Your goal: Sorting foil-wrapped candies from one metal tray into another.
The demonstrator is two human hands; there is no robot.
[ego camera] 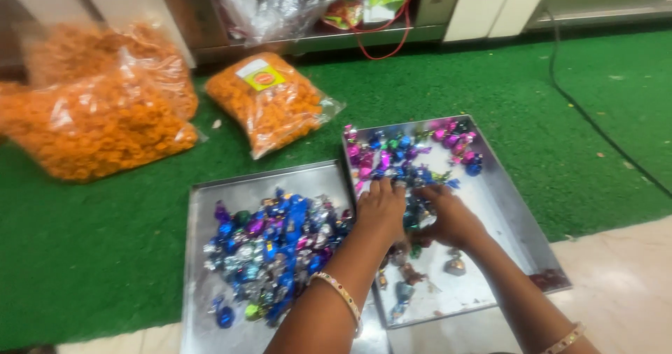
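Both hands, left hand (pixel 381 210) and right hand (pixel 451 221), are cupped over wrapped candies (pixel 413 159); pieces could be pushed over the tray's (pixel 514 207) low rim.

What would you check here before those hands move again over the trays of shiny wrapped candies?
1. Both hands in the same tray: ok. Left hand and right hand are over the right tray.
2. Grip on a candy: cannot tell. The fingers are curled among the candies, but blur hides any hold.
3. Left tray within reach: ok. It touches the right tray, and its candy heap lies beside the left wrist.
4. Trays lying flat: ok. Both rest partly on the green mat, partly on the pale floor.
5. Orange snack bags out of the way: ok, they lie behind the trays.
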